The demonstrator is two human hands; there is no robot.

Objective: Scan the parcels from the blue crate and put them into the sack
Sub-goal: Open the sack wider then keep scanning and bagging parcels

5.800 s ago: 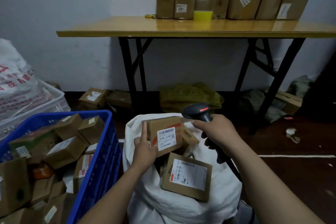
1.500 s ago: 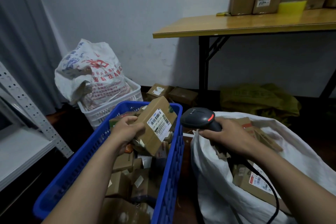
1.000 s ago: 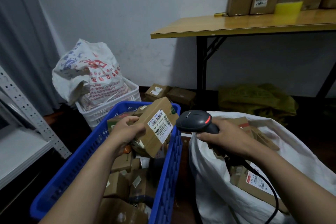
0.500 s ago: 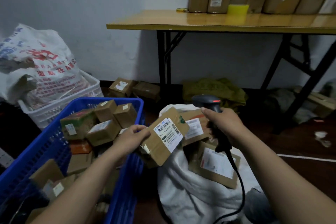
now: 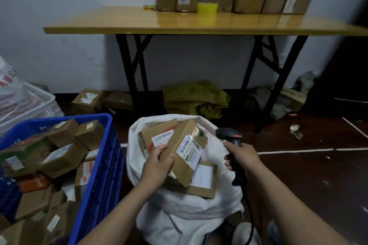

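Parcel [image 5: 188, 151], label up, is now above the open sack [image 5: 179, 217], carried over from the blue crate [image 5: 103, 155] at 9 o'clock. Our left hand [image 5: 159, 167] grips its near edge. Our right hand [image 5: 242, 157], at 3 o'clock, is wrapped round the scanner [image 5: 228, 134]. We judge the drop is next, and the crate still has plenty of parcels.

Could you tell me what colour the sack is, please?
The sack is white, shown best in the head view.

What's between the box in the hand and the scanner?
Nothing is in the way. The head view shows an open gap between the box and the scanner, with only the sack and its white cloth behind.
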